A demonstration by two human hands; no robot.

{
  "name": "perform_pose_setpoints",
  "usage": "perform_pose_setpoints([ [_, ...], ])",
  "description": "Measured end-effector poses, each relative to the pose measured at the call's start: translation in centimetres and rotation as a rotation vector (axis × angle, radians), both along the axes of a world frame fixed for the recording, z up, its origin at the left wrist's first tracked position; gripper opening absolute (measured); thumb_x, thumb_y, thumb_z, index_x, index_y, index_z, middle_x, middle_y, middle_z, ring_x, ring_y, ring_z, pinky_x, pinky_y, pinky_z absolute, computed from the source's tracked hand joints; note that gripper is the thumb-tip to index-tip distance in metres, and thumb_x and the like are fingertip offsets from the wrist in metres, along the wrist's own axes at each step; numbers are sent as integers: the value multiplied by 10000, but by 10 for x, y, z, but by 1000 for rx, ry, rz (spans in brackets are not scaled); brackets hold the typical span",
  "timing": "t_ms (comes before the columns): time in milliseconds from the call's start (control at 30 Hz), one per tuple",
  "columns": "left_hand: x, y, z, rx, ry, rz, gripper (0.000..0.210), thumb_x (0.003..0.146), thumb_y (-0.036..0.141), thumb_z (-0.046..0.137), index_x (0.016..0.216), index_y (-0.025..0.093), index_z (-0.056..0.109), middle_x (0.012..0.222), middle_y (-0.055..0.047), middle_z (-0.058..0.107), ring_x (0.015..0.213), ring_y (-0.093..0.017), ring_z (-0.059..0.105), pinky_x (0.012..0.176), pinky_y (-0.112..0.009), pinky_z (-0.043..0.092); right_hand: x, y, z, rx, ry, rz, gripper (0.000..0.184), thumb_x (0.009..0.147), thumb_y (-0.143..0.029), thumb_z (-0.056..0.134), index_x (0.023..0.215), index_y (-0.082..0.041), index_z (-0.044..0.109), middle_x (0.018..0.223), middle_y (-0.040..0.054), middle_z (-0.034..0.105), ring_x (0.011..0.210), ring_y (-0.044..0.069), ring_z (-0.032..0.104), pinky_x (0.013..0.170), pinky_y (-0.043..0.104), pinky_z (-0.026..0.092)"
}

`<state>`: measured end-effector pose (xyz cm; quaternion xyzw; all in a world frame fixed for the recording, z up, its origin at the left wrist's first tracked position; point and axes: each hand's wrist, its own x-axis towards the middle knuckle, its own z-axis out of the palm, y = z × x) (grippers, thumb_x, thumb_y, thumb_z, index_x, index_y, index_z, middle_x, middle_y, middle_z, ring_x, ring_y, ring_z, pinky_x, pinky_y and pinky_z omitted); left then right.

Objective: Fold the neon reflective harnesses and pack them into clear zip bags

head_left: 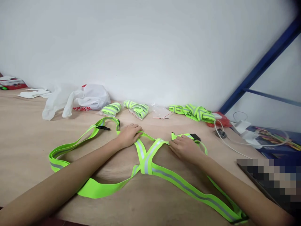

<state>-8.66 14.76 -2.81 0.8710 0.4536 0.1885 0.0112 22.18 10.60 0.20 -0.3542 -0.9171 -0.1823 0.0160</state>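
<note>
A neon-green reflective harness vest (147, 164) with grey stripes lies spread across the table, its straps crossing near the middle. My left hand (129, 135) is closed on the upper strap, left of the crossing. To the right of that crossing, my right hand (185, 149) grips the same strap with curled fingers, partly hidden by the back of the hand. One black buckle (103, 128) sits on the left loop. Just beyond my right hand is another black buckle (195, 137). My forearms cover parts of the side straps.
Along the wall lie packed green vests (111, 109), clear plastic bags (162, 113), a white carrier bag (94, 97) and a loose green vest (198, 113). A white cable (231, 150) runs at the right, near a blue metal frame (261, 67). A dark-edged, pixelated object (265, 179) is at lower right.
</note>
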Motion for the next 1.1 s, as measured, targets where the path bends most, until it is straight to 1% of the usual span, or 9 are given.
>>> perform_pose_setpoints([
  [100,-5,5,-5,36,-32,6,231,992,261,458,1126,235,645,1190,-85,650,1121,-261,579,961,-426,455,10,5,2,-254,186,-34,261,963,-246,488,959,-229,749,881,84,748,797,227,655,706,325,433],
  [200,-4,2,0,151,-22,19,265,967,214,481,1188,240,625,1271,-100,614,1207,-282,530,1073,-512,364,20,6,11,-523,393,-102,326,937,-305,522,1202,-279,711,1106,64,755,946,248,694,792,339,510],
  [333,6,-12,15,273,-39,-73,237,976,185,443,1104,200,642,1166,-115,646,1113,-264,563,1016,-464,407,27,7,19,-745,573,-148,405,914,-403,547,1261,-255,695,1190,74,735,962,257,709,826,367,562],
  [400,12,-20,19,247,-35,-173,244,993,199,420,1080,193,647,1117,-111,661,1055,-244,588,941,-401,450,31,12,19,-694,675,-153,368,915,-430,547,1174,-246,732,1135,77,750,958,258,707,828,373,568],
  [467,16,-25,18,169,-23,-286,268,1010,217,404,1138,203,639,1162,-107,665,1085,-231,598,934,-370,460,39,20,16,-529,742,-171,334,923,-435,532,1087,-236,745,1088,86,752,949,258,700,831,383,565],
  [567,17,-25,13,34,-12,-430,323,1035,250,388,1281,249,597,1289,-83,654,1178,-210,593,1004,-359,441,60,34,4,-287,684,-227,320,914,-408,523,1094,-230,719,1149,104,721,1025,281,677,901,441,543],
  [700,16,-21,8,-49,-21,-490,339,1051,269,375,1286,275,618,1270,-37,695,1184,-194,614,1039,-355,418,88,45,-16,-278,530,-283,352,900,-390,535,1172,-232,691,1244,109,694,1172,314,623,1019,496,477],
  [867,13,-19,9,-64,-21,-405,326,1021,220,385,1159,259,678,1167,-47,723,1088,-198,644,955,-344,443,103,47,-23,-266,504,-297,288,881,-367,541,1075,-230,703,1093,98,712,1052,293,638,946,458,493],
  [1100,3,-14,12,-47,23,-113,297,967,182,376,1050,218,659,983,-82,699,948,-257,633,814,-388,455,116,50,-27,-122,614,-394,149,858,-341,509,828,-227,601,895,83,688,893,278,612,809,409,471],
])
